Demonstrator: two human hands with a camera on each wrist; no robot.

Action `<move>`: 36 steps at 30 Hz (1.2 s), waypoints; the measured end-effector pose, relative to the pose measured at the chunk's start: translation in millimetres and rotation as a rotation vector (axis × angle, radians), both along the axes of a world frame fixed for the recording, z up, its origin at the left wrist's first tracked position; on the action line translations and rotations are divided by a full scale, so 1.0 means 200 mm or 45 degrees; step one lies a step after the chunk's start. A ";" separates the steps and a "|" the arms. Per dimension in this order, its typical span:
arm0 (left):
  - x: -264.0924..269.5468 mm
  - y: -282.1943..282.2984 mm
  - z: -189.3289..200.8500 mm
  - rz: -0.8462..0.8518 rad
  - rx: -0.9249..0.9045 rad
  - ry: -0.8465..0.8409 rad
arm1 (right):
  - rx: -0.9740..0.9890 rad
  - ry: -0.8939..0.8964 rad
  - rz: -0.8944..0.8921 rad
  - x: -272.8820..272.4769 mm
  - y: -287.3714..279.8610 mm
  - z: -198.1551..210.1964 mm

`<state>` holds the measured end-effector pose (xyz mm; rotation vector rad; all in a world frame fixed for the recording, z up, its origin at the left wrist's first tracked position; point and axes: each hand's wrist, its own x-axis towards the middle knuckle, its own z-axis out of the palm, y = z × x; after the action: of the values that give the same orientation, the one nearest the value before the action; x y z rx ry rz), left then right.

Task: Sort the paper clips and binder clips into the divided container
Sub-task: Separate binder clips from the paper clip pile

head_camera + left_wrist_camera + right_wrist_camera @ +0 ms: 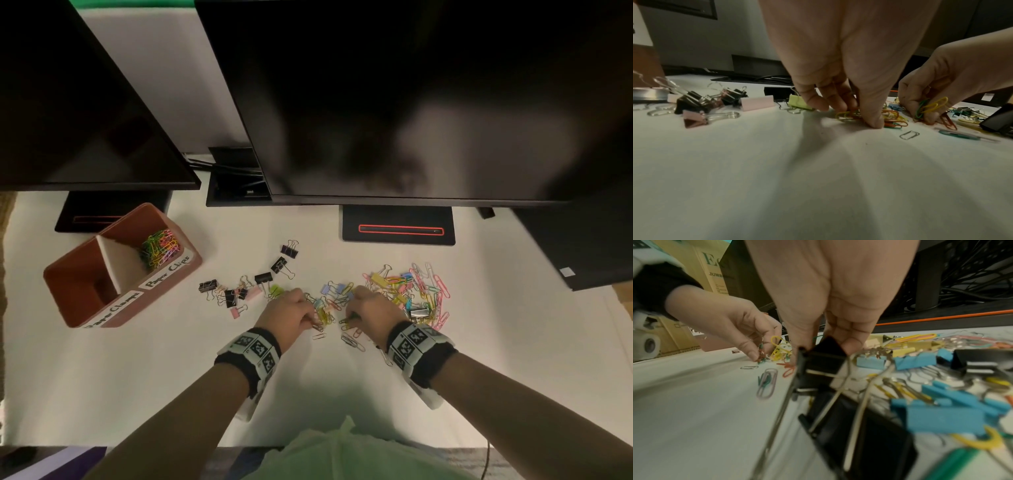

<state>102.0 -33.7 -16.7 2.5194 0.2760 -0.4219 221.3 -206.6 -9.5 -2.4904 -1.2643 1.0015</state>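
Observation:
A brown divided container [196,263] stands at the left; its far compartment, labelled Paper Clips, holds coloured paper clips [159,246]. The near one shows only its brown floor. Black and pastel binder clips [263,277] lie left of my hands, and a mixed pile [411,291] lies to the right. My left hand [301,313] [855,113] pinches several paper clips against the table. My right hand [356,311] [920,112] grips yellow and green paper clips. In the right wrist view a black binder clip [822,361] hides its fingertips.
Two dark monitors [411,102] overhang the back of the white table, with their black stands [399,224] behind the clips. Loose paper clips [352,341] lie between my wrists. A cardboard box [701,264] shows at the left in the right wrist view.

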 end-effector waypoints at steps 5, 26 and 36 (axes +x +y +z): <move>0.00 0.00 0.00 -0.099 0.084 0.002 | 0.038 -0.115 0.100 0.01 0.00 0.02; -0.34 0.77 0.49 0.635 -0.050 -0.344 | 0.449 -0.051 0.018 -0.14 0.85 0.57; -0.45 1.22 0.47 1.114 -0.203 -0.112 | 0.366 0.095 -0.050 -0.41 1.68 0.47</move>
<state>12.7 209.6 76.4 1.9991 1.1820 0.0238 139.7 129.6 83.8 -2.2304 -1.2349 0.8289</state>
